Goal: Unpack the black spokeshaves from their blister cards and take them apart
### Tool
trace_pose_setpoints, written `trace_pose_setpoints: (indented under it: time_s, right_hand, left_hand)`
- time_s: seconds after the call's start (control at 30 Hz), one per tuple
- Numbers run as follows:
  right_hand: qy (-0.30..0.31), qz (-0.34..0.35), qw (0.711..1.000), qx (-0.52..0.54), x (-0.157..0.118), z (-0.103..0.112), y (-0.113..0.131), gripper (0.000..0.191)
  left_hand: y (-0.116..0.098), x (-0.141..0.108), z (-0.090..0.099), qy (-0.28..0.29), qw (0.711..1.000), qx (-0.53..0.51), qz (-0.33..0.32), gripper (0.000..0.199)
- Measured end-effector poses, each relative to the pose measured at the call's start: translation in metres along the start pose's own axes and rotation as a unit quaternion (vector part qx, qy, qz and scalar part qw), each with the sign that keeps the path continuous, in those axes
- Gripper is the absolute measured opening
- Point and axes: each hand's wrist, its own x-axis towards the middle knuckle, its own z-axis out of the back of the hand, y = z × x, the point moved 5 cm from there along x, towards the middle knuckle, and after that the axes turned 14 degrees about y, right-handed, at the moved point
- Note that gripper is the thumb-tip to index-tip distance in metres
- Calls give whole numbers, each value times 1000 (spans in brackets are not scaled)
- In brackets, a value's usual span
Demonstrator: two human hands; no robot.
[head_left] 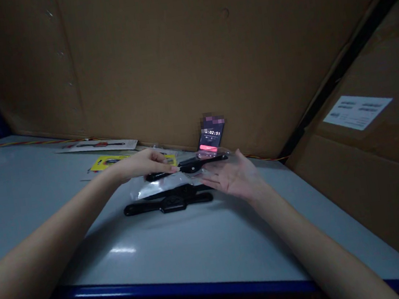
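A black smartwatch-style band [194,166] with a square central body and flat straps lies crosswise between the hands, inside or against a clear plastic bag [156,186]; the film makes the boundary hard to tell. The left hand [139,165] reaches in from the lower left, palm down, with its forearm slanting across the bench. Its fingertips [169,166] form a narrow pinch on the band's left strap. The right hand [234,177] comes in from the lower right, palm up with its fingers spread in a wide, open pose. It sits beneath the band's right end, but whether it touches the band or bag cannot be told.

Just below, a second black smartwatch-style band [169,203] lies flat on the pale grey bench top [211,245], touching the bag's lower edge. Behind the hands, a smartphone [210,137] showing a timer leans upright against a brown cardboard wall [145,64]. Near the left hand, a yellow retail card [108,162] and a white printed card [100,146] lie on the bench. The bench's blue front edge [187,287] runs well below the hands, with a wide stretch of bench between them. The back wall stands near, just beyond the band.
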Motion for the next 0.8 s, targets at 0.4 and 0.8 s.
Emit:
trace_pose_setpoints:
  time_s: [0.4, 0.8]
  right_hand:
    - [-83, -22, 973, -213, -2, 21, 16, 27]
    - [-182, 67, 968, -157, -5, 36, 21, 18]
  left_hand:
    - [-2, -10, 15, -38, 994, 106, -14, 41]
    - [79, -44, 100, -217, 857, 402, 238, 46]
